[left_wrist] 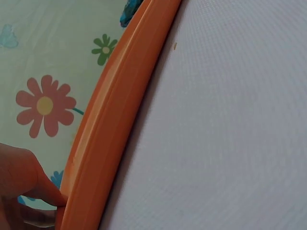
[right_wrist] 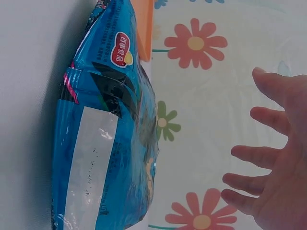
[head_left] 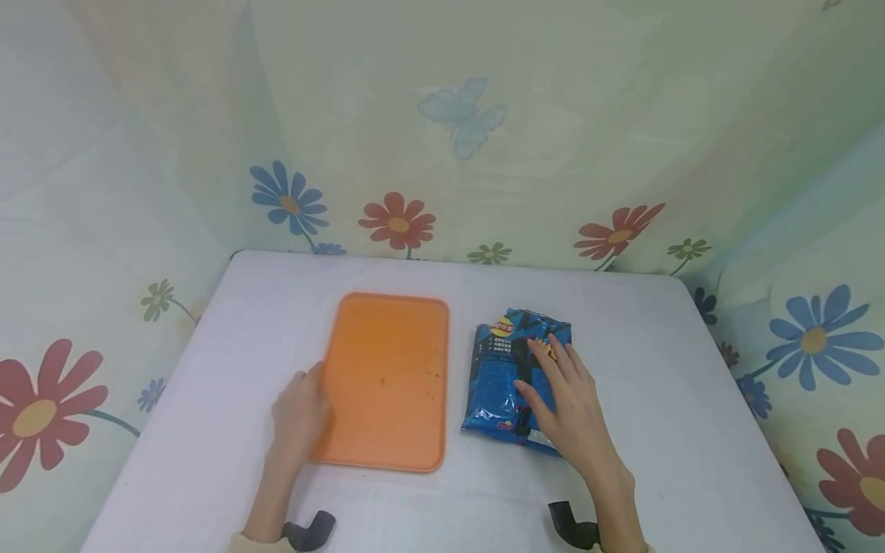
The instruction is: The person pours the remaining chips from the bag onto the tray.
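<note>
Here, left hand touches one orange tray; open right hand above one chip bag.

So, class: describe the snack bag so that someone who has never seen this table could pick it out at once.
Start at the white table walled in by flowered cloth. An orange tray lies left of centre; right of it lies the snack bag, under the right hand, whose fingers are spread. It is the only shiny blue packet, with a red and yellow logo.
</note>
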A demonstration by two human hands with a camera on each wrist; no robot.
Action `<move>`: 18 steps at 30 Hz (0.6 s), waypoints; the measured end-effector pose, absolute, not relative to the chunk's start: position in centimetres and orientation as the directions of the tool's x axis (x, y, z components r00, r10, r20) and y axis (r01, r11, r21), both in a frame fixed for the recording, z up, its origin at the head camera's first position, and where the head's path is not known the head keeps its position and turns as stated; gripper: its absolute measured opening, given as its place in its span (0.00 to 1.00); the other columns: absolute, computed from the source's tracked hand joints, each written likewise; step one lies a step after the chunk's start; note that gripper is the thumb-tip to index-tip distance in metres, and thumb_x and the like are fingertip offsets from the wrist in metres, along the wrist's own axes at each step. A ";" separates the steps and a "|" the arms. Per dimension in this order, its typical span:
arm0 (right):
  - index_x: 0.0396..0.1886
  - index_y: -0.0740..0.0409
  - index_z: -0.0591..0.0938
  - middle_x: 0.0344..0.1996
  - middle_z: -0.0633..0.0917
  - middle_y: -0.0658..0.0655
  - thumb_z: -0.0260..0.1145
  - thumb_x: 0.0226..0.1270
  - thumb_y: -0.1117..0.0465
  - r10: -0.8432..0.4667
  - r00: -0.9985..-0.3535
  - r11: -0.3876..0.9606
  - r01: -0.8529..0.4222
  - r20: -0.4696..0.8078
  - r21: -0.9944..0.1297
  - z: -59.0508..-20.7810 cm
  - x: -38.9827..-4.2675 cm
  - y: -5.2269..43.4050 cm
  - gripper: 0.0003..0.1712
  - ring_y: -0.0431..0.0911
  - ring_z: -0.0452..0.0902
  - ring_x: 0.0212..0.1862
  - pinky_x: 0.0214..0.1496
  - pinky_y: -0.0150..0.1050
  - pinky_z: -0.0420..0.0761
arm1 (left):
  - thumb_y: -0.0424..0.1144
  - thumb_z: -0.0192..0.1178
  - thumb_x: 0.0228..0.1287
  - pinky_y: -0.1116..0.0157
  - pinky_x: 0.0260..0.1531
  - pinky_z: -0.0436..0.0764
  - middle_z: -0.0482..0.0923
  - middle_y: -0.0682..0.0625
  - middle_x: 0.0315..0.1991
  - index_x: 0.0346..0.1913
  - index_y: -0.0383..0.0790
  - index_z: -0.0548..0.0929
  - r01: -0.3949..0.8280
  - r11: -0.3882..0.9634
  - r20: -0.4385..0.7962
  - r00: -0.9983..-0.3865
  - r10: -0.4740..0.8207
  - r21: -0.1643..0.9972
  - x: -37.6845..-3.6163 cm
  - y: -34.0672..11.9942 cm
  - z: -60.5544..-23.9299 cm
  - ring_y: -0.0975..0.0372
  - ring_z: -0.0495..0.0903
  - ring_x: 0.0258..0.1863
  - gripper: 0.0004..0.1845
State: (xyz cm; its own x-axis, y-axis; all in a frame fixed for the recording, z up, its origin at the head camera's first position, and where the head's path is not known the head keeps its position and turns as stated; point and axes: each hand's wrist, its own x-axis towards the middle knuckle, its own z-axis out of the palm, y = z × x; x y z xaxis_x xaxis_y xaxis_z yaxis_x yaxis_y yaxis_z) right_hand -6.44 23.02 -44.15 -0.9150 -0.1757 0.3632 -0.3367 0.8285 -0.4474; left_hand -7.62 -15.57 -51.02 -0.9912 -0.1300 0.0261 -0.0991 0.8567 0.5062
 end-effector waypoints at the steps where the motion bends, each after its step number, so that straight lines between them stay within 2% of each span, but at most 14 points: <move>1: 0.75 0.57 0.71 0.74 0.67 0.73 0.74 0.64 0.60 -0.174 -0.914 0.827 -0.337 0.366 -0.449 -44.2 -6.4 23.1 0.40 0.76 0.57 0.74 0.65 0.79 0.61 | 0.26 0.57 0.65 0.54 0.26 0.80 0.81 0.34 0.38 0.67 0.27 0.75 -0.102 0.855 0.022 -0.991 -0.131 0.509 -7.6 -15.6 -51.0 0.51 0.79 0.28 0.26; 4: 0.75 0.57 0.70 0.74 0.67 0.73 0.73 0.65 0.62 -0.165 -0.917 0.815 -0.334 0.362 -0.474 -44.3 -6.4 23.3 0.39 0.75 0.59 0.73 0.65 0.79 0.62 | 0.26 0.57 0.65 0.56 0.25 0.79 0.81 0.35 0.36 0.67 0.27 0.75 -0.106 0.855 0.015 -0.991 -0.131 0.508 -7.7 -15.7 -51.1 0.52 0.78 0.26 0.26; 8: 0.76 0.55 0.70 0.75 0.66 0.72 0.69 0.70 0.61 -0.135 -0.941 0.774 -0.296 0.311 -0.560 -44.5 -6.5 23.8 0.36 0.73 0.59 0.74 0.65 0.79 0.62 | 0.26 0.57 0.65 0.55 0.25 0.79 0.81 0.34 0.35 0.67 0.27 0.75 -0.110 0.858 0.016 -0.990 -0.137 0.501 -7.7 -15.6 -51.0 0.51 0.79 0.27 0.26; 13: 0.76 0.57 0.69 0.76 0.64 0.72 0.65 0.75 0.56 -0.031 -0.977 0.743 -0.163 0.209 -0.649 -45.3 -6.4 24.4 0.33 0.73 0.57 0.76 0.64 0.80 0.60 | 0.26 0.56 0.66 0.55 0.25 0.79 0.81 0.35 0.35 0.68 0.28 0.75 -0.123 0.858 0.004 -0.990 -0.144 0.499 -7.8 -15.6 -50.9 0.51 0.79 0.27 0.26; 18: 0.75 0.60 0.69 0.76 0.61 0.75 0.63 0.77 0.54 0.053 -0.992 0.732 -0.042 0.119 -0.680 -46.9 -6.3 24.8 0.32 0.76 0.55 0.75 0.67 0.80 0.55 | 0.26 0.56 0.67 0.58 0.22 0.76 0.80 0.36 0.32 0.67 0.28 0.75 -0.120 0.856 -0.001 -0.990 -0.138 0.503 -7.7 -15.6 -50.8 0.53 0.76 0.25 0.25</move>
State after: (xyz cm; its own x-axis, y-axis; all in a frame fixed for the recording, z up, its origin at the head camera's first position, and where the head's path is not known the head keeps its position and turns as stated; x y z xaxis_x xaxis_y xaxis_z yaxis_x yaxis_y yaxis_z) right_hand -6.30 24.77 -46.92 -0.9915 0.0526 0.1186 -0.0425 0.7321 -0.6799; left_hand -7.74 -15.59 -50.76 -0.9904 -0.1384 -0.0014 -0.1203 0.8560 0.5028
